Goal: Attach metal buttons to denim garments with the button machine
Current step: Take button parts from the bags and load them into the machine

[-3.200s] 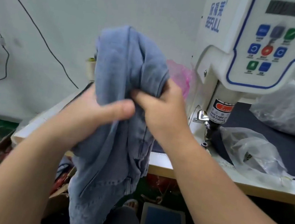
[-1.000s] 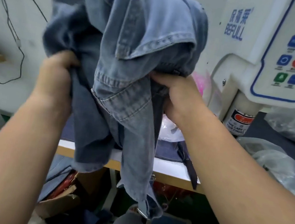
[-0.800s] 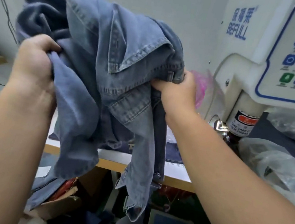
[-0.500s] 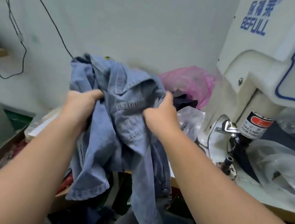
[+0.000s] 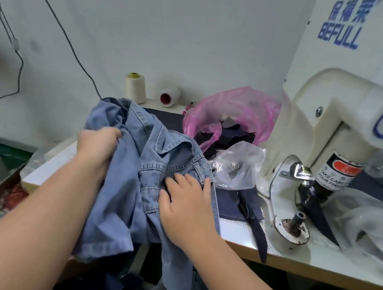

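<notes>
From the head view, the denim jacket [image 5: 156, 176] lies bunched at the table's [image 5: 292, 258] front left edge. The left hand [image 5: 98, 146] grips its cloth; the right hand [image 5: 187, 205] presses flat. Smooth it flat first, then slide it toward the button machine [image 5: 339, 104].

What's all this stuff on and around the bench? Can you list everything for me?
denim shirt: one, light blue, draped over the table's front edge
button machine: one, cream with blue lettering, right side of the table
table: one, pale top, wooden edge
thread cones: two, one cream and upright, one white and lying down, by the wall
pink bag: one, holding dark fabric scraps, behind the shirt
clear bags: one between shirt and machine, more at the right
dark cloth: navy, on the tabletop
cables: dark, on the white wall
left hand: grips the shirt's left side
right hand: fingers spread, pressing on the shirt
</notes>
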A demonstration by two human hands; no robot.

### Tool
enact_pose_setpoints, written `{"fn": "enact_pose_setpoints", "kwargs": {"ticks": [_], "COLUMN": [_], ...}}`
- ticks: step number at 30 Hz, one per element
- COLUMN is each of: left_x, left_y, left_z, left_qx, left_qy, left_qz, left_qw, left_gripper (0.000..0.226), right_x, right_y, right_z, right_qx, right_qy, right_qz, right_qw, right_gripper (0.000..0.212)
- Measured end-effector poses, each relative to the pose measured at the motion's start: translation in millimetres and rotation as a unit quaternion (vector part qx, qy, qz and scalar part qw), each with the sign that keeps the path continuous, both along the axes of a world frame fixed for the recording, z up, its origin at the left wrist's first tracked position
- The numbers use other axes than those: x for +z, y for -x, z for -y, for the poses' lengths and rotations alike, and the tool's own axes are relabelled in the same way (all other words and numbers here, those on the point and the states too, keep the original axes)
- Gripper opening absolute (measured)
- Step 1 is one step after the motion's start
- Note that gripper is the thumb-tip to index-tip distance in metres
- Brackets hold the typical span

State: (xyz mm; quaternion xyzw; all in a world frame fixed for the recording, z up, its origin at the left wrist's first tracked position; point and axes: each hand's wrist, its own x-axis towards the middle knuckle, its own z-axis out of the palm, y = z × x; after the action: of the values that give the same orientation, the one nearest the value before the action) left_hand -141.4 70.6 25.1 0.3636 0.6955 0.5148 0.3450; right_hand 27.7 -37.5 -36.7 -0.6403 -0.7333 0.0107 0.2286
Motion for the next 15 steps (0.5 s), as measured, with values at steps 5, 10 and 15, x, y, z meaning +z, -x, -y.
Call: {"fn": "enact_pose_setpoints", "kwargs": {"ticks": [5, 10, 15], "left_x": [-4.6, -23.5, -7.0], "left_y": [-5.3, -12.3, -26.1], "left_z": [-9.7, 14.2, 33.9], "left_qx": [-0.025, 0.001, -0.237], "left_qy": [0.06, 0.006, -0.081], "left_qz": [-0.098, -0.34, -0.412], "left_qw": [0.993, 0.94, 0.876], "left_gripper": [0.069, 0.102, 0.104], "right_x": [-4.0, -2.7, -6.1], "right_y": [1.7, -3.8, -6.4], "right_z": [1.7, 1.5, 10.8], "right_qx": [0.006, 0.021, -0.025], "right_qy": [-0.011, -0.019, -0.111], "right_qz": [0.001, -0.025, -0.1], "right_qw": [1.0, 0.999, 0.988], "right_gripper": [0.033, 0.03, 0.027]}}
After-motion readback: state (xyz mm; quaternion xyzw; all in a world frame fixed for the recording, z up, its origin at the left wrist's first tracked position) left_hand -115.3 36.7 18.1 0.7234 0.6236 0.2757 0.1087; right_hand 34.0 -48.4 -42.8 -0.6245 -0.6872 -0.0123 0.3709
